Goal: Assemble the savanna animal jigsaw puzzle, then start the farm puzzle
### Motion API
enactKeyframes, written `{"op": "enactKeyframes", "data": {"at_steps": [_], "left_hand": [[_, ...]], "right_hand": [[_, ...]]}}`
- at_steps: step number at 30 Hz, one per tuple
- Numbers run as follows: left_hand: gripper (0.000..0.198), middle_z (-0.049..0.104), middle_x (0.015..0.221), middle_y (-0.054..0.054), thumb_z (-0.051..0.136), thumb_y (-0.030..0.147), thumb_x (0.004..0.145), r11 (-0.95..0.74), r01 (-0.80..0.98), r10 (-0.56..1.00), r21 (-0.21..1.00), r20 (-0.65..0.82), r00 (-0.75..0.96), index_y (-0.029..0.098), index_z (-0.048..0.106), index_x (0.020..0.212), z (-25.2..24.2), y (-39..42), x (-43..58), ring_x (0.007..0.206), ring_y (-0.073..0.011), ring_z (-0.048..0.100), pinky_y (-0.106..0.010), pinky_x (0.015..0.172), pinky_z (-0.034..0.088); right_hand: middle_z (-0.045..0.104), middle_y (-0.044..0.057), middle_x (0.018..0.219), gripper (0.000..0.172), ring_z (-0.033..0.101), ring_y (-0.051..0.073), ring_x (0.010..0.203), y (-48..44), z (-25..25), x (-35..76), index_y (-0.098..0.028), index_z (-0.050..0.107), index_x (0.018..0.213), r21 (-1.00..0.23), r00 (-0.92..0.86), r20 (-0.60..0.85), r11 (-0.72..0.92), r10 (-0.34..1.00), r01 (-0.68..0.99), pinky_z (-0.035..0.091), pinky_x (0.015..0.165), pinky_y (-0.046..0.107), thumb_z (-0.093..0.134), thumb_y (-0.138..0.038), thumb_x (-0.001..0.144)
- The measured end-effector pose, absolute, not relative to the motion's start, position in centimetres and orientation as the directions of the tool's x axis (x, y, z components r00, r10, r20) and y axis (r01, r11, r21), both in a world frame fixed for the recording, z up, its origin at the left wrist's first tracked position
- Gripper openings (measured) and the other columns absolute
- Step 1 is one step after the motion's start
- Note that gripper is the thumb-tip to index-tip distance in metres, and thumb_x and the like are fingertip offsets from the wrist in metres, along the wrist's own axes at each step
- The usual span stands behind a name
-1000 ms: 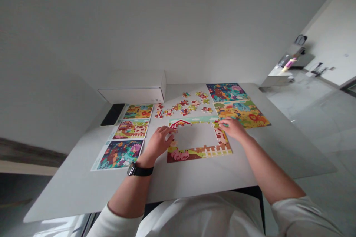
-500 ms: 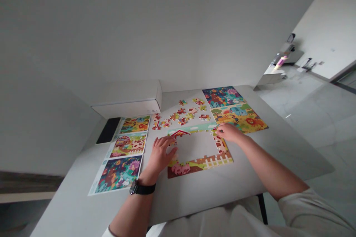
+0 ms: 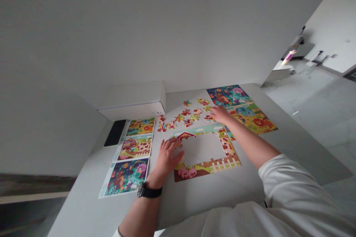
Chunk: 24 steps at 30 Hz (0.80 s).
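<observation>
A farm puzzle frame [image 3: 207, 170] lies on the table, its border joined around a bare middle. My left hand [image 3: 167, 157] rests on the frame's left side with its fingers spread, holding nothing. Beyond the frame's upper right corner, my right hand [image 3: 219, 113] reaches over the loose puzzle pieces [image 3: 187, 122]. Its fingertips are near a green piece [image 3: 207, 108] and a red and white piece [image 3: 209, 118]; whether they grip anything is too small to tell.
A picture sheet [image 3: 129, 159] and a black phone [image 3: 115, 132] lie at the left. Behind them stands a white box [image 3: 133, 100]. Two finished-looking pictures, a dark one [image 3: 229, 95] and a yellow safari one [image 3: 256, 118], lie at the right.
My right hand has moved from the frame's upper right corner up to the loose pieces. My left hand stays on the frame's left side. The view has shifted slightly.
</observation>
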State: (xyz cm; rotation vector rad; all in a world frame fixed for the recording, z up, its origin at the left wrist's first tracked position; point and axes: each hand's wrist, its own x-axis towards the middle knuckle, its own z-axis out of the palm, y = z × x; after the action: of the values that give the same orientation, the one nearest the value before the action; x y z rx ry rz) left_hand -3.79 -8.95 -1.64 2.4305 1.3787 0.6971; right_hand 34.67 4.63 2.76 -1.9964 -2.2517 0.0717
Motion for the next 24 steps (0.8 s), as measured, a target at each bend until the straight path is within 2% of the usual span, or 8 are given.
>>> {"op": "enactKeyframes", "data": {"at_steps": [3, 8, 13, 16, 21, 24], "left_hand": [[0.039, 0.062, 0.153, -0.014, 0.069, 0.035, 0.100, -0.509, 0.731, 0.860, 0.454, 0.312, 0.405, 0.028, 0.067, 0.138, -1.9, -9.0, -3.9, 0.145, -0.0335, 0.060, -0.065, 0.131, 0.036], [0.036, 0.054, 0.160, -0.014, 0.068, 0.037, 0.102, -0.503, 0.719, 0.860, 0.479, 0.357, 0.364, 0.029, 0.066, 0.137, -1.7, -9.1, -4.0, 0.146, -0.0332, 0.057, -0.062, 0.127, 0.045], [0.034, 0.052, 0.160, -0.014, 0.067, 0.038, 0.103, -0.500, 0.714, 0.863, 0.491, 0.354, 0.361, 0.030, 0.065, 0.136, -1.4, -9.2, -4.0, 0.146, -0.0331, 0.057, -0.060, 0.125, 0.049], [0.034, 0.052, 0.161, -0.014, 0.066, 0.038, 0.103, -0.490, 0.714, 0.869, 0.500, 0.344, 0.356, 0.030, 0.065, 0.137, -1.5, -9.3, -4.0, 0.146, -0.0323, 0.058, -0.058, 0.123, 0.052], [0.033, 0.053, 0.160, -0.013, 0.065, 0.035, 0.104, -0.486, 0.701, 0.871, 0.521, 0.354, 0.340, 0.029, 0.065, 0.136, -1.7, -9.3, -4.0, 0.145, -0.0314, 0.059, -0.055, 0.122, 0.054], [0.031, 0.054, 0.159, -0.014, 0.064, 0.035, 0.105, -0.480, 0.701, 0.874, 0.528, 0.360, 0.327, 0.029, 0.066, 0.135, -1.6, -9.2, -4.0, 0.145, -0.0316, 0.059, -0.054, 0.122, 0.053]], "right_hand": [[0.073, 0.014, 0.145, 0.039, 0.066, 0.029, 0.133, 5.5, 1.8, 33.5, -0.023, 0.075, 0.141, -0.108, -0.142, 0.093, 0.151, 0.986, 0.983, 0.049, 0.116, 0.041, 0.064, -0.035, 0.106], [0.077, 0.009, 0.137, 0.030, 0.067, 0.025, 0.131, 6.9, 1.7, 32.7, -0.024, 0.081, 0.128, -0.176, -0.225, 0.083, 0.236, 0.971, 0.956, 0.046, 0.119, 0.039, 0.061, -0.028, 0.107], [0.072, 0.015, 0.146, 0.040, 0.066, 0.029, 0.133, 8.6, 2.1, 33.3, -0.021, 0.074, 0.143, -0.162, -0.092, 0.117, 0.111, 0.989, 0.980, 0.049, 0.115, 0.042, 0.058, -0.025, 0.106], [0.067, 0.012, 0.155, 0.041, 0.064, 0.030, 0.137, 9.1, 2.0, 33.5, -0.025, 0.074, 0.143, -0.155, -0.101, 0.065, 0.110, 0.993, 0.982, 0.049, 0.116, 0.043, 0.060, -0.024, 0.104], [0.078, 0.014, 0.132, 0.032, 0.068, 0.028, 0.127, 9.5, 1.7, 34.2, -0.022, 0.083, 0.122, -0.171, -0.033, 0.085, 0.048, 0.996, 0.984, 0.050, 0.110, 0.039, 0.055, -0.027, 0.107], [0.078, 0.015, 0.131, 0.033, 0.070, 0.029, 0.123, 10.0, 1.7, 35.0, -0.022, 0.080, 0.129, -0.173, 0.030, 0.091, -0.014, 0.995, 0.985, 0.052, 0.107, 0.039, 0.059, -0.024, 0.104]]}}
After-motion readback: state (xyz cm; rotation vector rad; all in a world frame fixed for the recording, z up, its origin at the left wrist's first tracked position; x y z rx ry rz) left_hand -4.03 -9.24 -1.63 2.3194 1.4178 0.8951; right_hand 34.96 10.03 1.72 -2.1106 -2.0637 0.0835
